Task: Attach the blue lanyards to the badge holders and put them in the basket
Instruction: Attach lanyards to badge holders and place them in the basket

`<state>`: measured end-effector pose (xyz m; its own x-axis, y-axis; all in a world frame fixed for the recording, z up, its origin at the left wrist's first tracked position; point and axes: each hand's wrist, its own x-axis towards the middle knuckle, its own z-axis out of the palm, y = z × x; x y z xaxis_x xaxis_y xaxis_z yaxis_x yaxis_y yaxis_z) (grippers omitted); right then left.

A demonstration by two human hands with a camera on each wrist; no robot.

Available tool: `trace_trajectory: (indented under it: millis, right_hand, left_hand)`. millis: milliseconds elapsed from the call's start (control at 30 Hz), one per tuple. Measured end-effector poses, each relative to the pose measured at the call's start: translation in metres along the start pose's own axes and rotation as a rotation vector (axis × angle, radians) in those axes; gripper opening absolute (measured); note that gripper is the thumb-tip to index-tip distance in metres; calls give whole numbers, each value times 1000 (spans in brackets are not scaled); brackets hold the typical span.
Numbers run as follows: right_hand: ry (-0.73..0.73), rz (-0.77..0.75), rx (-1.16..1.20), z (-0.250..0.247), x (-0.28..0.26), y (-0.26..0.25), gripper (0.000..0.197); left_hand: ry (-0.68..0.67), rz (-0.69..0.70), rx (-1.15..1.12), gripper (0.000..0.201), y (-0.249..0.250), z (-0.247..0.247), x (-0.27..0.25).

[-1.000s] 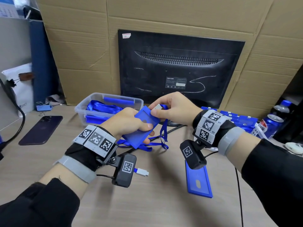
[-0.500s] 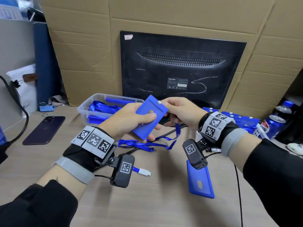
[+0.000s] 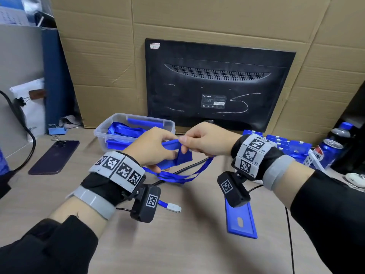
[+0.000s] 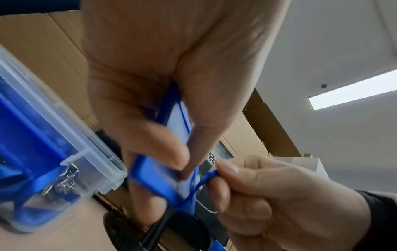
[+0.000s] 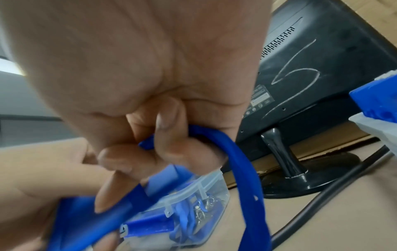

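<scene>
Above the counter (image 3: 177,244), the left hand (image 3: 152,149) gripped the flat blue plastic badge holder (image 3: 167,153), long axis pointing rightward at the right hand (image 3: 205,141), whose fingers (image 4: 227,168) pinched the blue ribbon lanyard (image 3: 197,171) at its near end.

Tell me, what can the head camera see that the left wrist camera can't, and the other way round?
Only the head view shows the dark phone lying on the desk, a spare badge holder flat near the right wrist, the soda can and the stack of blue holders at the right. Only the left wrist view shows the ceiling light and the metal clips inside the clear basket. Both show the left hand gripping a blue badge holder while the right hand pinches the blue lanyard.
</scene>
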<state>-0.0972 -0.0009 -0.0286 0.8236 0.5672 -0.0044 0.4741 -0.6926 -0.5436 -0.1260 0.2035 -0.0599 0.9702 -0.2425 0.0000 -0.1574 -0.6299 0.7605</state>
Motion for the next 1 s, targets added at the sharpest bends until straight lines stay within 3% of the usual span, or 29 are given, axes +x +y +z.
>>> trace_trajectory:
  millis: [167,300,433,500,600,667,733,900,1000]
  right_hand:
    - [168,-33,14,-2,1,9,42]
    - [189,40,80,6,1,23,51]
    - [83,66,163,9,-5,29,29]
    - [46,63,128,10,-7,28,39]
    - [-15,42,61,10,-9,22,36]
    - [-40,31,35,10,-10,17,39]
    - [-63,7,6,9,-11,10,40]
    - [-63,-69,-32,5,-9,-2,35]
    - [-5,-71,-91,3,-5,-1,39]
  left_hand:
    - [-176,12,64,15,3,-5,-4]
    - [-261,42,-106,8,8,-12,-9]
    - [-227,25,-396,22,14,-17,-13]
    - [-215,28,-488,28,17,-18,-14]
    - [-5,-2,-554,27,20,-17,-10]
    - [160,-46,-483,25,16,-14,-6]
    - [206,-97,-383,28,11,-12,-2]
    - [32,-175,3,29,2,-8,-1]
    - [-130,-147,47,39,-2,-7,-2]
